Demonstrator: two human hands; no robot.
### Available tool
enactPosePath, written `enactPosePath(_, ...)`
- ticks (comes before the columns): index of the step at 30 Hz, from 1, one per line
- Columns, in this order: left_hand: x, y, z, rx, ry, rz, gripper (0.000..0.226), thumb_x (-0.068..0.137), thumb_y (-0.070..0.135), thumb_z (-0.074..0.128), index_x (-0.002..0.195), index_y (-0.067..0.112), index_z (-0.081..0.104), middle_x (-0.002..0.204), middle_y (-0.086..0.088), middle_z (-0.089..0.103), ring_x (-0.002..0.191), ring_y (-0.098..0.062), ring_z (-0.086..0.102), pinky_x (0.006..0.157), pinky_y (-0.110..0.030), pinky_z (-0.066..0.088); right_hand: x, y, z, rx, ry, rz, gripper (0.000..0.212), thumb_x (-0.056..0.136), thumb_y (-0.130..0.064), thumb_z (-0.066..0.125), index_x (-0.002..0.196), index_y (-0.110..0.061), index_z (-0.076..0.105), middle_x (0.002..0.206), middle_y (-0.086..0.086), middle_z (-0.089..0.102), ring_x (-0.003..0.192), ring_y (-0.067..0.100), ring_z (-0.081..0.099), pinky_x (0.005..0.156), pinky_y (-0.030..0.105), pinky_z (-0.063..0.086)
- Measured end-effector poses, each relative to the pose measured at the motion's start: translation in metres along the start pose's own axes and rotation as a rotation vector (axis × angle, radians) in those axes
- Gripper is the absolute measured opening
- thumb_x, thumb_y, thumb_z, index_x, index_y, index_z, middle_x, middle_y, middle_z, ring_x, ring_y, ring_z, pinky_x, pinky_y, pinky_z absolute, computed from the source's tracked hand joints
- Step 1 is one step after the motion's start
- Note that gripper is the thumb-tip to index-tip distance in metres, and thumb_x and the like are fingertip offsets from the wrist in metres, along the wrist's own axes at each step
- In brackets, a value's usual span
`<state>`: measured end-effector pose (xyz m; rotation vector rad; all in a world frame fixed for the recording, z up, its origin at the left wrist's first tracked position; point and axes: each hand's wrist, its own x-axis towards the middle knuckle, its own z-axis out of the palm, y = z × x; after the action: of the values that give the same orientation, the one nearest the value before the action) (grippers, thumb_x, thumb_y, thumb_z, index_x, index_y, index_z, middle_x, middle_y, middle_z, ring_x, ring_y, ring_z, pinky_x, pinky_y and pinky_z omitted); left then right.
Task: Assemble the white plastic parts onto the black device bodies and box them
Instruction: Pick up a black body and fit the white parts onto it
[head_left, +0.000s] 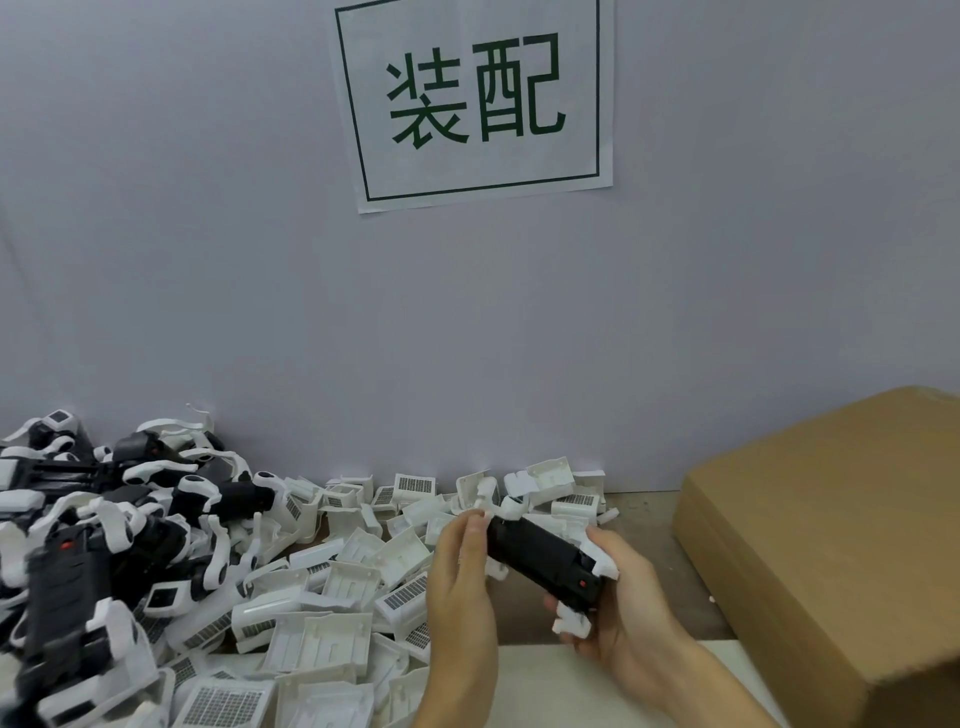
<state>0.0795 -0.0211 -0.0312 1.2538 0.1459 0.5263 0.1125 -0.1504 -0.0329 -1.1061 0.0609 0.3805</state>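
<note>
Setting: a grey wall with a printed sign (475, 101) above a crowded table (649, 525).
Hands: the left hand (460, 577) pinches one end of a black body (543, 564); the right hand (621, 603) grips the other end, white pieces already on it.
Box: a cardboard box (831, 545) sits closed at right.
Progress: piles of loose white parts (322, 631) and black units (78, 545) remain; most work appears ahead.

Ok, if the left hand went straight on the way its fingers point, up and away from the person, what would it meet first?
Probably the white parts heaped just beyond the fingertips of the left hand, then the wall behind them; depth is hard to judge.
</note>
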Motion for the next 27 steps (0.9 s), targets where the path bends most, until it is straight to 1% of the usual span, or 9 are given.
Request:
enactPosePath(3,0.001,0.003,0.000,-0.087,0.079,-0.049,0.024,0.101,0.040,0.050,0.108,0.025,0.067,0.097,0.015,0.075,0.105,-0.016,0.067,0.093,-0.045,0.053,-0.002,-0.003,-0.006,-0.100,-0.074,-0.049,0.028,0.098,-0.028,0.053,0.113,-0.012,0.071,0.087,0.012,0.072,0.082,0.032,0.064,0.066,0.041,0.058)
enactPosePath(5,0.002,0.004,-0.001,-0.115,0.138,-0.060,0.018,0.099,0.038,0.055,0.108,0.027,0.066,0.097,0.015,0.075,0.104,-0.013,0.066,0.084,-0.036,0.051,-0.004,-0.005,-0.012,-0.232,-0.105,-0.157,0.025,0.093,-0.014,0.063,0.116,-0.019,0.071,0.113,0.011,0.071,0.105,0.031,0.068,0.084,0.048,0.058)
enactPosePath(6,0.002,0.005,-0.001,-0.103,0.157,-0.045,0.016,0.098,0.038,0.058,0.108,0.028,0.067,0.098,0.016,0.074,0.104,-0.008,0.065,0.083,-0.031,0.049,-0.006,-0.006,-0.014,-0.305,-0.112,-0.224,0.032,0.087,-0.009,0.070,0.115,-0.024,0.071,0.119,0.008,0.069,0.108,0.025,0.067,0.085,0.041,0.057)
enactPosePath(9,0.004,0.004,-0.002,-0.045,0.159,-0.011,0.015,0.092,0.039,0.067,0.106,0.034,0.070,0.100,0.016,0.072,0.101,-0.001,0.063,0.082,-0.026,0.049,-0.014,-0.013,-0.018,-0.522,-0.112,-0.429,0.057,0.065,-0.001,0.080,0.108,-0.037,0.073,0.117,-0.006,0.069,0.106,0.010,0.066,0.082,0.026,0.056)
enactPosePath(12,0.005,-0.001,-0.001,-0.004,0.146,-0.050,0.014,0.094,0.037,0.066,0.106,0.032,0.071,0.100,0.006,0.074,0.095,-0.012,0.068,0.075,-0.031,0.052,-0.015,-0.018,-0.015,-0.746,-0.108,-0.572,0.068,0.063,0.018,0.074,0.098,-0.041,0.071,0.108,-0.014,0.067,0.102,0.003,0.064,0.077,0.025,0.059)
enactPosePath(16,0.008,-0.005,-0.002,0.029,0.141,-0.080,0.026,0.102,0.023,0.056,0.088,0.026,0.077,0.084,0.001,0.077,0.085,-0.022,0.073,0.056,-0.031,0.054,-0.011,-0.015,-0.007,-0.934,-0.068,-0.674,0.070,0.064,0.017,0.068,0.105,-0.039,0.066,0.107,-0.015,0.061,0.106,0.005,0.059,0.086,0.026,0.058)
enactPosePath(21,0.007,-0.003,-0.002,0.026,0.150,-0.052,0.029,0.102,0.023,0.055,0.085,0.029,0.077,0.082,0.007,0.076,0.078,-0.011,0.073,0.052,-0.025,0.052,-0.009,-0.012,-0.009,-0.943,-0.044,-0.688,0.071,0.068,0.015,0.067,0.108,-0.043,0.064,0.113,-0.021,0.060,0.110,0.004,0.058,0.087,0.024,0.057)
enactPosePath(24,0.006,0.000,-0.001,0.003,0.133,-0.065,0.023,0.100,0.029,0.058,0.088,0.029,0.077,0.081,0.006,0.076,0.074,-0.008,0.070,0.059,-0.024,0.053,-0.009,-0.013,-0.011,-0.800,-0.046,-0.653,0.070,0.068,0.017,0.074,0.106,-0.041,0.067,0.113,-0.015,0.065,0.105,-0.003,0.062,0.080,0.019,0.056)
enactPosePath(27,0.002,0.001,-0.001,0.016,0.018,-0.068,0.014,0.094,0.031,0.065,0.094,0.020,0.074,0.076,0.009,0.074,0.067,-0.002,0.067,0.055,-0.013,0.048,-0.009,-0.020,-0.015,-0.550,-0.022,-0.586,0.061,0.069,0.015,0.078,0.108,-0.031,0.070,0.106,-0.006,0.073,0.098,0.004,0.069,0.069,0.022,0.058)
